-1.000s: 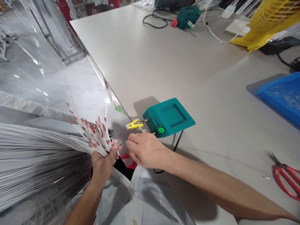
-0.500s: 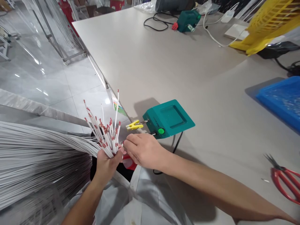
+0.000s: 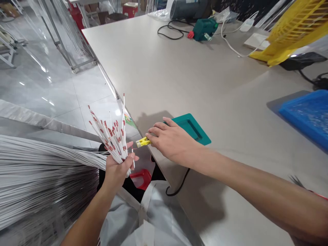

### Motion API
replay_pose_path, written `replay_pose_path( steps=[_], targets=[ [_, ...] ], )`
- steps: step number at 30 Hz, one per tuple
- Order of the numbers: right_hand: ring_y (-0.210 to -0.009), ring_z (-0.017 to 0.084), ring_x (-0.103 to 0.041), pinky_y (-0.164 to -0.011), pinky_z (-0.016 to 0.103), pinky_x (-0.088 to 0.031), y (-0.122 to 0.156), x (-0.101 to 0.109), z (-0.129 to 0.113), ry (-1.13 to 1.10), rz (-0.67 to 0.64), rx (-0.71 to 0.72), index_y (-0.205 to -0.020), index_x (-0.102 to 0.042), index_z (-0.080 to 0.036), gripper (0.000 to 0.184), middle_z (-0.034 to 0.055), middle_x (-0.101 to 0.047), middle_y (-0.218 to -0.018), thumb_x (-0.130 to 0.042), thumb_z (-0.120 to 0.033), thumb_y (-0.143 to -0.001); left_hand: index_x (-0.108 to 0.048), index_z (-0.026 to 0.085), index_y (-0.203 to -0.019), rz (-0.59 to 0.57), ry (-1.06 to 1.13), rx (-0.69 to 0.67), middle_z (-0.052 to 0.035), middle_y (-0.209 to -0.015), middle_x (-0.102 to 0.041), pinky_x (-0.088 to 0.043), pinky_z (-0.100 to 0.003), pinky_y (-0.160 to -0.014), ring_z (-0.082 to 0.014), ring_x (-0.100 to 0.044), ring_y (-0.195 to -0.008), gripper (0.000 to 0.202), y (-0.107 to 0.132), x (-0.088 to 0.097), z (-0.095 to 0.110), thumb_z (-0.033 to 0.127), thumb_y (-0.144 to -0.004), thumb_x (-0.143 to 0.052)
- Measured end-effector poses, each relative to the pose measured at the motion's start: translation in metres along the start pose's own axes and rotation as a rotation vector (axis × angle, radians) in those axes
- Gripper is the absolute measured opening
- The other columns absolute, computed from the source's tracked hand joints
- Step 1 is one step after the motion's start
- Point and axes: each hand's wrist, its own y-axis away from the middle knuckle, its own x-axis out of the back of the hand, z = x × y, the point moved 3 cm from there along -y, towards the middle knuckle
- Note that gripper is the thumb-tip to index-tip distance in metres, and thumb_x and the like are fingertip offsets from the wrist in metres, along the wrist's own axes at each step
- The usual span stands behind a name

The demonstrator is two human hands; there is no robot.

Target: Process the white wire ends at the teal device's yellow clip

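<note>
My left hand (image 3: 119, 169) is closed around a bundle of white cables (image 3: 116, 143) with stripped, reddish copper-coloured ends. One short cable end stands apart by the thumb, its thin strands reaching toward the tip of a yellow clip (image 3: 143, 141). That clip sticks out from a green box-shaped device (image 3: 198, 126) at the table's edge. Over the device's near side lies my right hand (image 3: 171, 140), fingers stretched out and slightly spread, fingertips beside the clip. It hides the device's front and green button; whether the fingers press anything cannot be seen.
Many long white cables (image 3: 46, 171) hang at the left. On the table (image 3: 205, 75) are a blue tray (image 3: 307, 112), a yellow fan-like frame (image 3: 294, 37), another green device (image 3: 203, 29) and scissors (image 3: 299, 181) partly behind my arm. A red stool-like object (image 3: 143, 177) is below.
My right hand has left the cable ends near my left hand and moved up and right onto the green device. Its fingers have opened out. The left hand still grips the bundle.
</note>
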Motion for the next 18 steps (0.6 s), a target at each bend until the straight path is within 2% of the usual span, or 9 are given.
replay_pose_path(
  steps=[6, 11, 18],
  targets=[
    [-0.089, 0.025, -0.057, -0.091, 0.045, -0.026, -0.012, 0.003, 0.006, -0.080, -0.132, -0.026, -0.081, -0.066, -0.013, 0.010, 0.0095, -0.067, -0.084, -0.058, -0.019, -0.079, -0.062, 0.013, -0.109, -0.009, 0.126, -0.023, -0.0039, -0.067, -0.069, -0.040, -0.024, -0.047, -0.0075, -0.049, -0.044, 0.044, -0.009, -0.005, 0.000, 0.025, -0.067, -0.069],
    [-0.085, 0.024, -0.059, -0.092, 0.046, -0.024, -0.014, 0.004, 0.007, -0.098, -0.110, -0.026, -0.068, -0.066, -0.014, 0.010, 0.0080, -0.067, -0.070, -0.059, -0.014, -0.075, -0.063, 0.014, -0.106, -0.018, 0.170, -0.038, -0.0041, -0.066, -0.069, -0.039, -0.023, -0.046, -0.0080, -0.052, -0.045, 0.040, -0.013, -0.012, -0.001, 0.024, -0.068, -0.070],
    [-0.087, 0.023, -0.059, -0.096, 0.047, -0.019, -0.013, 0.002, 0.008, -0.117, -0.093, -0.045, -0.069, -0.066, -0.015, 0.013, 0.0071, -0.069, -0.071, -0.056, -0.016, -0.078, -0.064, 0.015, -0.105, -0.001, 0.176, -0.035, -0.0030, -0.066, -0.069, -0.041, -0.023, -0.046, -0.0069, -0.051, -0.044, 0.038, -0.012, -0.013, -0.009, 0.023, -0.069, -0.069]
  ],
)
